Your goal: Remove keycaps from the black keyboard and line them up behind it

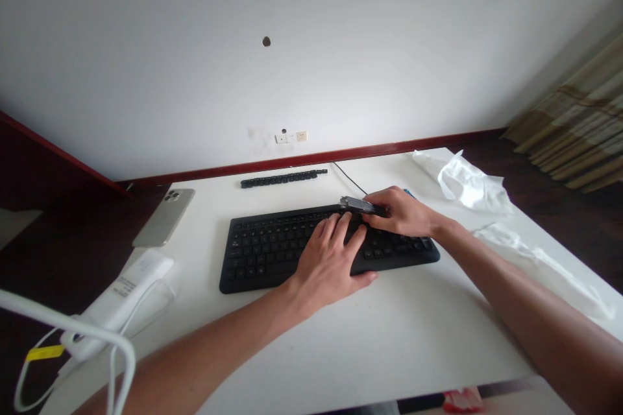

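Right now your left hand point(327, 259) is lying flat and released on the black keyboard point(272, 248), fingers spread over the keys. Your right hand point(402, 211) is gripping a small grey tool point(357, 205) at the keyboard's back edge. The keyboard is sitting mid-way on the white table point(389, 337). Behind it a row of loose keycaps point(283, 178) is lying; left of it, a phone point(164, 216) and a white power strip point(124, 295); right of it, crumpled plastic wrap point(470, 185). Beyond, a white wall point(292, 45) is rising, with curtains point(581, 130) far right.
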`<state>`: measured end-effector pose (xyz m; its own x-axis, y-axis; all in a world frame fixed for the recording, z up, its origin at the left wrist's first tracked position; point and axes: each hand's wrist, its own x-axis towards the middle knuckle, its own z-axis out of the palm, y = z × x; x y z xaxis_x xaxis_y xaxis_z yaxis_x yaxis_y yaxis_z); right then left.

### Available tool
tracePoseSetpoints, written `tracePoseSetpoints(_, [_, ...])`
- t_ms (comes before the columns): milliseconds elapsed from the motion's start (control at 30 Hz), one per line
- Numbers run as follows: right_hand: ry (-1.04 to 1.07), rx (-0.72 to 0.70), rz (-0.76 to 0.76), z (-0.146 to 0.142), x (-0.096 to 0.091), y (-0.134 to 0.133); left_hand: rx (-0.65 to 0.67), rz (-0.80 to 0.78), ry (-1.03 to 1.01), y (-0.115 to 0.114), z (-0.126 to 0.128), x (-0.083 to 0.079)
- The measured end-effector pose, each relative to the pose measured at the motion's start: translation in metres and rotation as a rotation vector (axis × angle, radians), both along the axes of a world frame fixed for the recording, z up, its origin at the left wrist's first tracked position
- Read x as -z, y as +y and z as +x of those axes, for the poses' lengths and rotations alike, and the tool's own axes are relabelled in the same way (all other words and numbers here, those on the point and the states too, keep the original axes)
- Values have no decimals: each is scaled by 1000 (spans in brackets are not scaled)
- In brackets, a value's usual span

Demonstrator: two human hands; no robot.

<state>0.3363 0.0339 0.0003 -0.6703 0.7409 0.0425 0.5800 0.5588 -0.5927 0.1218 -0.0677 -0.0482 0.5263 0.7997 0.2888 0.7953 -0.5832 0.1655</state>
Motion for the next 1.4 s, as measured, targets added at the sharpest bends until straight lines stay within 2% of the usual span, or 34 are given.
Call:
tracePoseSetpoints(167, [-25,193,50,-8,7,-5,-2,-10,-3,0,0,-1])
tracePoseSetpoints(333, [-7,316,-16,-20,4,-14,-1,-6,-4,0,1,-2])
tracePoseSetpoints(433, [60,382,-20,-25,7,-16,6,-14,-2,0,0,-2])
tracePoseSetpoints(633, [252,542,-85,-29,25,-12,20,-26,-9,1,-1,-2])
tracePoseSetpoints(833, [336,544,-126,-27,33,-10,37,-50,-1,2,-1,-2])
tracePoseSetpoints(1133, [435,577,-128,-25,27,-6,30,-43,-9,3,-1,-1])
tracePoseSetpoints(1400, [364,561,-65,-22,28,-6,37,-108,-140,13,-9,-11])
